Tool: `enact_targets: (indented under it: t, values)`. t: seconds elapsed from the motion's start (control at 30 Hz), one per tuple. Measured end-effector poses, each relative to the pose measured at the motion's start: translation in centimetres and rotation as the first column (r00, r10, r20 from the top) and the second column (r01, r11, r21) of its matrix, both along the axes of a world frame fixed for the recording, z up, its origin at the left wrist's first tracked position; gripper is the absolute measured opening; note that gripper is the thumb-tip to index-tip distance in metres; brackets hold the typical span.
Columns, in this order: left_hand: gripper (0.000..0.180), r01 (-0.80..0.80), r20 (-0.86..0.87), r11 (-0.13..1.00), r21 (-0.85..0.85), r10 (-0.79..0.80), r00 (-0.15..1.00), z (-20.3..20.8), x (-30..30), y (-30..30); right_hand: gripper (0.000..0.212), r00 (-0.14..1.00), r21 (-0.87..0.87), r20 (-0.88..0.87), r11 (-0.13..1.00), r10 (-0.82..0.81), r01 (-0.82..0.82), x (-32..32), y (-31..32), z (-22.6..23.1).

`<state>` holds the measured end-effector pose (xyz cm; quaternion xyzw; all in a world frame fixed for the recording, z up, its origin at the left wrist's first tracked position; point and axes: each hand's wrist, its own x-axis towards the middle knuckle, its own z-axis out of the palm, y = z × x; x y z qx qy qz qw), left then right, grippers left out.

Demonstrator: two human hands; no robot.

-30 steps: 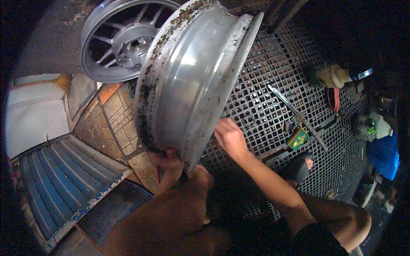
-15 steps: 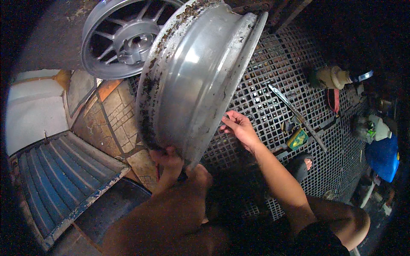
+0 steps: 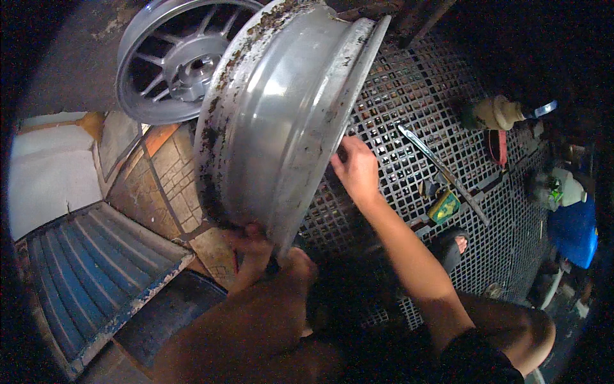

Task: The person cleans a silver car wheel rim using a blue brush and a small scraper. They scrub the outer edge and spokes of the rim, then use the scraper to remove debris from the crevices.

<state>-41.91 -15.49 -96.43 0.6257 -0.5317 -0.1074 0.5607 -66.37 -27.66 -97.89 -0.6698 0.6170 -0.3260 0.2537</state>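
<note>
A bare silver wheel rim (image 3: 275,121) stands on edge, tilted, between my knees. Dark, flaky grime covers its left lip, and smaller dark patches mark its right lip. My left hand (image 3: 248,240), in shadow, is closed on the bottom left edge of the rim. At the rim's right lip is my right hand (image 3: 359,168), its fingers curled in against the side that faces away from view. Whatever those fingertips pinch is hidden.
A second, spoked wheel rim (image 3: 192,70) lies behind on the left. On the black grid mat (image 3: 409,83) are a metal bar (image 3: 441,173) and a green-and-yellow sponge (image 3: 444,208). A ribbed blue panel (image 3: 102,262) sits at lower left, a blue container (image 3: 572,237) at far right.
My right hand has moved up along the right lip, its fingertips now turned in behind the edge. The wheel rim has shifted slightly left in view. My left hand keeps its hold.
</note>
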Motion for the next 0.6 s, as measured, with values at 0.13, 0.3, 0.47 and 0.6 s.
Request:
enact_targets:
  t: [0.13,0.3,0.47,0.6]
  values:
    - [0.081,0.002,-0.005,1.000,-0.011,-0.002,1.000,-0.1,-0.3,-0.1,0.023,0.969,-0.183,-0.102,0.953,0.225,-0.241,1.0,1.2,-1.8]
    - [0.079,-0.001,0.009,1.000,-0.004,0.001,1.000,-0.3,0.0,0.4,0.018,0.953,-0.172,-0.036,0.938,0.299,-0.301,1.3,2.1,-2.6]
    - [0.078,0.007,0.005,1.000,-0.005,-0.007,1.000,-0.7,0.1,0.5,0.027,0.903,-0.234,0.076,0.888,0.423,-0.397,2.5,3.4,-2.1]
    - [0.077,0.012,0.002,1.000,0.000,-0.012,1.000,-0.9,0.2,0.8,0.038,0.833,-0.241,-0.115,0.798,0.541,-0.552,0.6,2.2,-2.7]
